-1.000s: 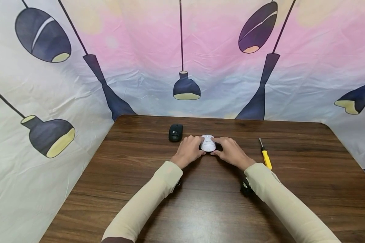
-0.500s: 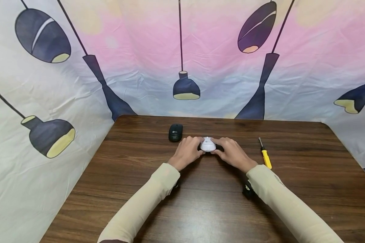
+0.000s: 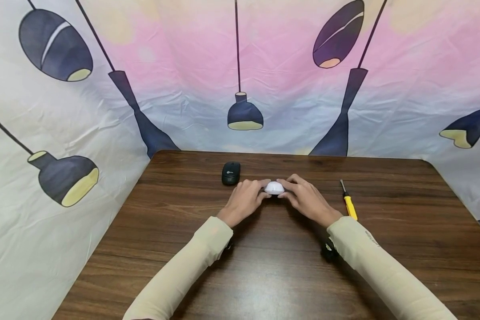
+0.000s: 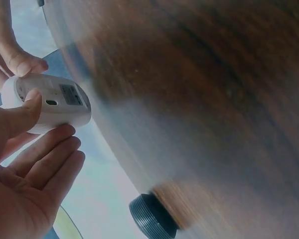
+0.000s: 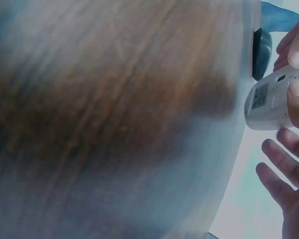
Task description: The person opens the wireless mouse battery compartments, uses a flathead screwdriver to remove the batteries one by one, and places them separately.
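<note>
Both hands hold a white computer mouse between them near the far middle of the table. My left hand pinches its left side, and my right hand pinches the right side. In the left wrist view the underside of the mouse shows, with a sensor opening and a label; the left thumb lies across it. The right wrist view shows the same underside on the mouse, the right thumb pressing there while the other right fingers spread loosely. The mouse is tilted up off the table.
A black computer mouse lies left of the hands. To the right rests a screwdriver with a yellow handle. The brown wooden table ends at a cloth backdrop printed with lamps.
The white mouse has tipped so that its top is now less visible from the head view. Both forearms have shifted slightly outward, and the right fingers have lifted a little.
</note>
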A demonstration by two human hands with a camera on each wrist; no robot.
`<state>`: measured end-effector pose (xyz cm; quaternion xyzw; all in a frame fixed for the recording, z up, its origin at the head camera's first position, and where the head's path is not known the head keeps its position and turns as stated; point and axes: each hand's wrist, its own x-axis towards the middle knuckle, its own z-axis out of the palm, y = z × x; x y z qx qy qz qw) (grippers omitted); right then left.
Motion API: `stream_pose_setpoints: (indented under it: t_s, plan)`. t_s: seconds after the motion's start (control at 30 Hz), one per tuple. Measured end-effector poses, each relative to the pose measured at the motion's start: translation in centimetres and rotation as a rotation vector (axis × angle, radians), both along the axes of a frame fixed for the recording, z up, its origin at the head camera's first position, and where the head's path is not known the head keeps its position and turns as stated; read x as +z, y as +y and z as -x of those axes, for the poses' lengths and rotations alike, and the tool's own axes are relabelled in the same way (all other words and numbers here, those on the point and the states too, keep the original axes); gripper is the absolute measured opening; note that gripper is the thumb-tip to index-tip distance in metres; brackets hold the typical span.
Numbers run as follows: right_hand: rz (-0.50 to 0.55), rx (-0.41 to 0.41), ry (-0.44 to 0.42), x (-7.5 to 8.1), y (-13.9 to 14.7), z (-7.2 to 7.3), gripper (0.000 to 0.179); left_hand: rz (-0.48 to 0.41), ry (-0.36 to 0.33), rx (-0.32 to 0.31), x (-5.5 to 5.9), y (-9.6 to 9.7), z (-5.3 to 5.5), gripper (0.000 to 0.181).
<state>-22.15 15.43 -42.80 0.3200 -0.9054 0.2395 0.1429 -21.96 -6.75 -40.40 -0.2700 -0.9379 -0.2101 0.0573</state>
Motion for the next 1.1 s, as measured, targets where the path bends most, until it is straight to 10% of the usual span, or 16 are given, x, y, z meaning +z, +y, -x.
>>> stream_pose_setpoints:
  t_s: [0.37,1.1]
  plan:
    - [0.12,0.127,0.004,0.4,-0.2,0.1,0.04,-0.047,-0.022,-0.001,0.7,-0.4,-0.4,0.041]
    - [0.212,0.06,-0.106,0.7,-1.0,-0.3,0.044,-0.209,-0.187,0.029,0.3,-0.4,-0.3,0.039]
